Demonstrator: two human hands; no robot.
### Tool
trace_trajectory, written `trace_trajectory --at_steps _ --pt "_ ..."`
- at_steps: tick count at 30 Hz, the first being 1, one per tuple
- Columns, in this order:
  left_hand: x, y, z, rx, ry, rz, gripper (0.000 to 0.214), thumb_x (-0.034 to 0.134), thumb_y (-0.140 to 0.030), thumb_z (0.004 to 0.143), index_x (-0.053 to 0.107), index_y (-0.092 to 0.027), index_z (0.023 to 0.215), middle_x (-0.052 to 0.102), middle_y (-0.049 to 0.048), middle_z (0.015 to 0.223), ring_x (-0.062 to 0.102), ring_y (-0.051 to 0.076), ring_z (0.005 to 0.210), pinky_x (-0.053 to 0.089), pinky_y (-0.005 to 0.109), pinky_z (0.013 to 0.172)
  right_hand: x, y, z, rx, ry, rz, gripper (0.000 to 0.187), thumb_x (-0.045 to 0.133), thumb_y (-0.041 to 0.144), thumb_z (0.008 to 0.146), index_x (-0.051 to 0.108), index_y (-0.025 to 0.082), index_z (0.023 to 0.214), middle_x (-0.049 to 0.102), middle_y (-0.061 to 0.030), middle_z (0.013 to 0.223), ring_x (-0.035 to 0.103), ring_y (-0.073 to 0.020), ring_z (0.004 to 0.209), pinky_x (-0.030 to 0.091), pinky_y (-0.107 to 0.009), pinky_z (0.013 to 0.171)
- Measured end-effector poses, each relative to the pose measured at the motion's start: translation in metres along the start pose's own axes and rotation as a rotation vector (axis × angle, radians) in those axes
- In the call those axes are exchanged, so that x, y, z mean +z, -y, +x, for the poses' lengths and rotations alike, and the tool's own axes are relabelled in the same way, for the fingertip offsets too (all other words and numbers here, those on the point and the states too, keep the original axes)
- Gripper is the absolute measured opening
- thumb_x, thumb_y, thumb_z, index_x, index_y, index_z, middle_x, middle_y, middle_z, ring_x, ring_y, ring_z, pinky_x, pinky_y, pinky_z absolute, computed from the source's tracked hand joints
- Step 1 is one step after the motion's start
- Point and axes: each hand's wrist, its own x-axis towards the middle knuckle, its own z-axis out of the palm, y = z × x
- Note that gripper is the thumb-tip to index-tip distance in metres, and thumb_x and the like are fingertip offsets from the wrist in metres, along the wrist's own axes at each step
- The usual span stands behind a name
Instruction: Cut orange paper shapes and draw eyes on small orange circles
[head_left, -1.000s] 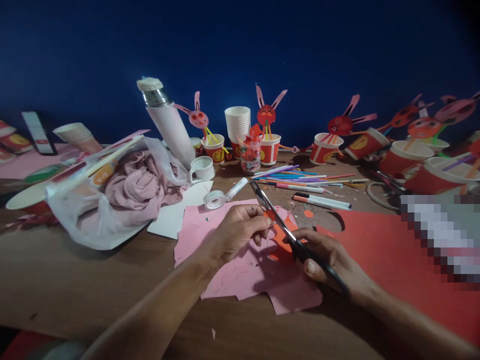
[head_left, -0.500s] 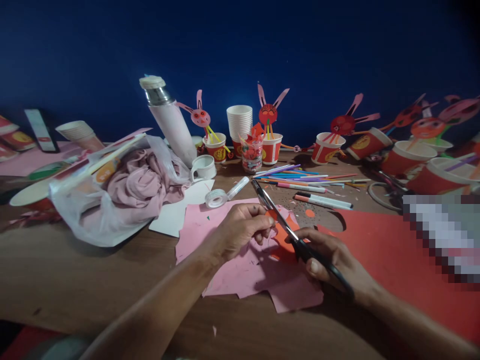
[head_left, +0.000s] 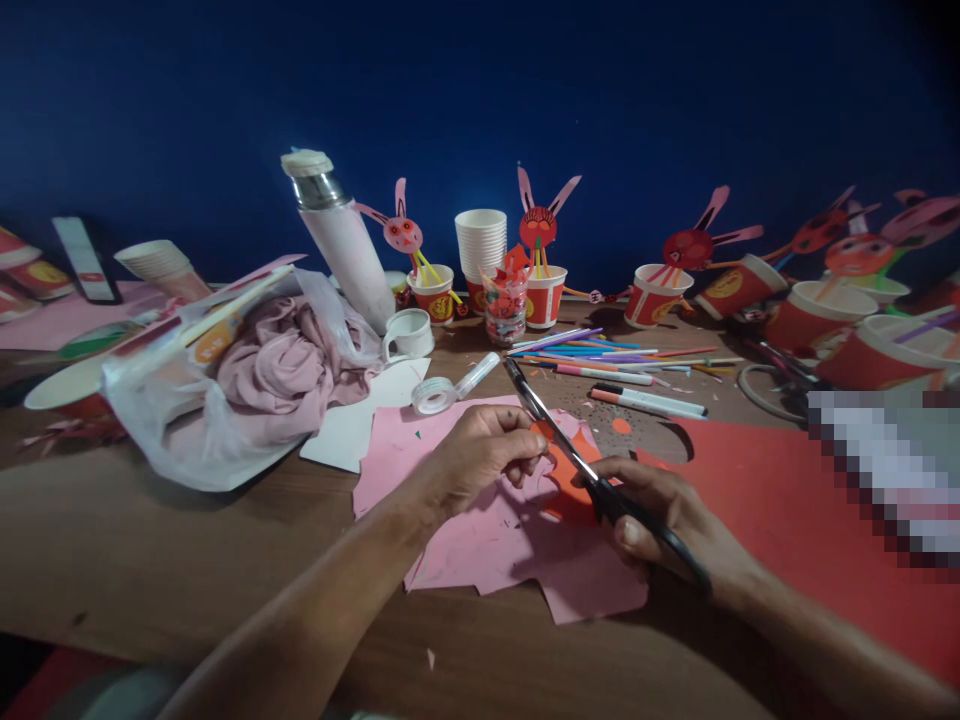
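My right hand (head_left: 667, 515) is closed around the black handles of a pair of scissors (head_left: 555, 430). Their long blades point up and to the left, and look nearly together. Between the fingertips of my left hand (head_left: 487, 445) is a small piece of orange paper (head_left: 543, 430), right beside the blades and partly covered by them. Below the scissors, a larger orange paper sheet (head_left: 571, 485) with cut edges rests on the ragged pink paper (head_left: 480, 560).
Red paper (head_left: 810, 520) covers the table's right side. Behind the hands lie a tape roll (head_left: 433, 396), markers (head_left: 649, 402) and coloured sticks (head_left: 600, 350). A mug (head_left: 409, 335), a flask (head_left: 345, 250) and paper cups with rabbit figures (head_left: 433, 295) line the back; a plastic bag (head_left: 172, 440) sits left.
The whole view has shifted very slightly. Both hands, the scissors and the orange paper keep practically the same position.
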Motion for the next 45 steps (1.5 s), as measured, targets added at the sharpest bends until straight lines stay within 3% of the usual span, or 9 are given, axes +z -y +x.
trace_trajectory --at_steps 8,16,24,34,45 --pt "-0.004 0.000 0.002 -0.003 0.017 0.017 0.010 0.059 -0.021 0.063 0.053 -0.014 0.057 0.050 -0.0038 0.049 0.042 0.006 0.042 0.032 0.019 0.044 -0.002 -0.004 0.002 -0.007 0.043 -0.010 0.053 0.071 0.052 0.062 0.052 0.018 0.098 0.047 0.0056 0.058 0.041 -0.0064 0.044 0.033 -0.019 0.041" --pt "-0.007 -0.001 0.002 -0.049 0.073 0.025 0.007 0.058 -0.017 0.063 0.056 -0.012 0.058 0.050 -0.0038 0.045 0.040 0.005 0.041 0.028 0.019 0.044 -0.002 0.001 -0.001 0.000 0.081 -0.057 0.058 0.063 0.063 0.064 0.050 0.016 0.097 0.044 0.0052 0.060 0.039 -0.0064 0.047 0.034 -0.020 0.044" --pt "-0.009 -0.005 0.004 -0.088 0.098 0.011 0.007 0.059 -0.017 0.062 0.056 -0.012 0.057 0.049 -0.0040 0.043 0.040 0.005 0.040 0.028 0.020 0.043 -0.004 -0.007 0.000 -0.004 0.081 -0.071 0.055 0.065 0.057 0.067 0.049 0.017 0.101 0.044 0.0051 0.060 0.039 -0.0064 0.046 0.034 -0.021 0.043" --pt "-0.014 -0.003 0.004 -0.079 0.146 -0.010 0.006 0.060 -0.019 0.058 0.061 -0.013 0.061 0.050 -0.0040 0.044 0.039 0.005 0.039 0.026 0.019 0.040 -0.003 0.002 -0.001 -0.007 0.065 -0.100 0.053 0.070 0.053 0.062 0.053 0.017 0.098 0.045 0.0056 0.055 0.040 -0.0078 0.045 0.036 -0.021 0.042" --pt "-0.016 -0.003 0.003 -0.080 0.164 -0.037 0.006 0.061 -0.017 0.058 0.063 -0.014 0.062 0.051 -0.0043 0.047 0.040 0.005 0.040 0.028 0.018 0.040 -0.005 -0.001 -0.001 -0.024 0.105 -0.084 0.057 0.063 0.060 0.066 0.053 0.016 0.101 0.047 0.0038 0.060 0.040 -0.0073 0.048 0.035 -0.021 0.043"
